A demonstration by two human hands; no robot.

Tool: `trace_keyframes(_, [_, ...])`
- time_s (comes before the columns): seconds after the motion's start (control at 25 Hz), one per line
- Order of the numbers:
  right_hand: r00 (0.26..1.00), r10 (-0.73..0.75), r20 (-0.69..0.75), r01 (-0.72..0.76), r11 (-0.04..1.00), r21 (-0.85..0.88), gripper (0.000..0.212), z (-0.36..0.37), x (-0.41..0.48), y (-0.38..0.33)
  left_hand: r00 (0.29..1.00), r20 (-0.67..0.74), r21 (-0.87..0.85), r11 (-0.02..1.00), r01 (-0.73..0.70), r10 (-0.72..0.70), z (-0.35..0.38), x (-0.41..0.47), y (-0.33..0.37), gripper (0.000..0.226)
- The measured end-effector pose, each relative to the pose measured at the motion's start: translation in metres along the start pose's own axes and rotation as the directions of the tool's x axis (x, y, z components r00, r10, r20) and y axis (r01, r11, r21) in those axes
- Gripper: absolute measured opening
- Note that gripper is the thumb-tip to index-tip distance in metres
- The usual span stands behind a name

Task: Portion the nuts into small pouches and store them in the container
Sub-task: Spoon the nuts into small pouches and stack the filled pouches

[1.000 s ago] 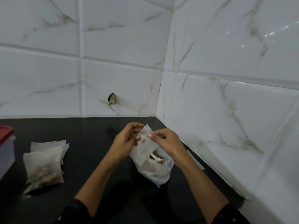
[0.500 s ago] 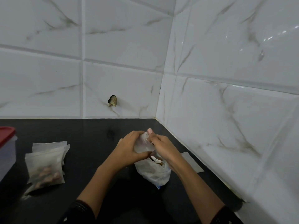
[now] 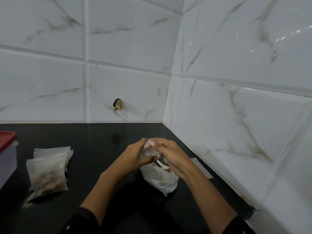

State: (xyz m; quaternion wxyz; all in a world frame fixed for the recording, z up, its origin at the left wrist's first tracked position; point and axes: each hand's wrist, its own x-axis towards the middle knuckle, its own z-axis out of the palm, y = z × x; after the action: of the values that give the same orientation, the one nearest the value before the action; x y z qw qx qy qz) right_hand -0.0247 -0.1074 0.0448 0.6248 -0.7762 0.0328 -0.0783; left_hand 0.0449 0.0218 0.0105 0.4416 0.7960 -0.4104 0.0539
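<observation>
1. I see both hands closed on one small pouch point(image 3: 148, 152): the left hand point(image 3: 135, 157) wraps it from the left, the right hand point(image 3: 170, 157) pinches its top edge from the right.
2. A second ago that pouch stood open and flat between my fingertips, well above the bag. Now it is crumpled and mostly hidden between the palms, with only a pale strip showing.
3. The hands have drawn together and sunk lower, so they now touch each other over the mouth of the nut bag point(image 3: 160, 180).
4. The nut bag sits on the black counter point(image 3: 94, 141) just under the hands, as before, with a white scoop handle point(image 3: 161, 164) sticking out of it.
5. I cannot tell whether any nuts are in the held pouch.
6. The filled pouches point(image 3: 48, 174) lie stacked at the left, well apart from the hands, unchanged.
7. The container point(image 3: 7, 157) with its red lid point(image 3: 6, 140) stays at the far left edge, only partly in view.
8. A flat empty pouch point(image 3: 200, 168) shows on the counter beside the right wrist; a second ago the arm covered most of it.
</observation>
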Motion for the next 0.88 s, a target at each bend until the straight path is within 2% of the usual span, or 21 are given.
trace_keyframes(0.04, [0.998,0.004,-0.060,-0.006,0.999,-0.032,0.022,-0.002,0.001,0.002,1.000,-0.007,0.030,0.999,0.026,-0.026,-0.001,0.000,-0.001,0.044])
trace_keyframes(0.08, [0.990,-0.014,-0.140,-0.008,0.988,-0.156,0.024,-0.006,0.006,0.006,0.998,-0.015,0.049,0.997,0.063,-0.063,-0.002,0.000,-0.003,0.047])
trace_keyframes(0.12, [0.977,-0.058,-0.206,-0.022,0.930,-0.368,0.025,-0.012,0.010,0.010,0.995,-0.013,0.047,0.994,0.101,-0.101,-0.002,0.001,-0.005,0.050])
trace_keyframes(0.16, [0.968,-0.093,-0.233,-0.066,0.801,-0.595,0.025,-0.018,0.013,0.014,0.991,0.001,0.042,0.990,0.136,-0.136,-0.003,0.001,-0.006,0.052])
trace_keyframes(0.2, [0.975,-0.070,-0.212,-0.116,0.654,-0.748,0.025,-0.022,0.015,0.018,0.985,0.025,0.061,0.984,0.169,-0.171,-0.004,0.001,-0.009,0.055])
trace_keyframes(0.24, [0.984,0.024,-0.178,-0.162,0.549,-0.820,0.027,-0.024,0.016,0.021,0.977,0.054,0.111,0.973,0.200,-0.207,-0.005,0.001,-0.010,0.058])
trace_keyframes(0.32, [0.970,0.205,-0.133,-0.216,0.464,-0.859,0.030,-0.024,0.016,0.025,0.952,0.110,0.213,0.942,0.259,-0.287,-0.008,0.002,-0.013,0.062])
trace_keyframes(0.36, [0.968,0.219,-0.122,-0.209,0.433,-0.877,0.029,-0.022,0.016,0.025,0.937,0.134,0.240,0.928,0.284,-0.321,-0.009,0.002,-0.014,0.063])
trace_keyframes(0.56, [0.995,0.006,-0.097,-0.096,0.213,-0.972,0.026,-0.017,0.018,0.022,0.883,0.213,0.286,0.891,0.352,-0.417,-0.015,-0.002,-0.018,0.059])
trace_keyframes(0.68, [0.992,-0.115,-0.060,-0.038,0.188,-0.981,0.029,-0.011,0.019,0.024,0.879,0.220,0.281,0.890,0.358,-0.423,-0.015,-0.003,-0.019,0.057])
trace_keyframes(0.76, [0.999,-0.035,-0.041,-0.032,0.224,-0.974,0.032,-0.006,0.026,0.020,0.876,0.225,0.272,0.891,0.363,-0.426,-0.014,-0.003,-0.019,0.057])
trace_keyframes(0.88, [0.965,0.260,0.043,-0.019,0.234,-0.972,0.040,0.001,0.031,0.010,0.875,0.232,0.253,0.895,0.367,-0.424,-0.014,-0.003,-0.021,0.056])
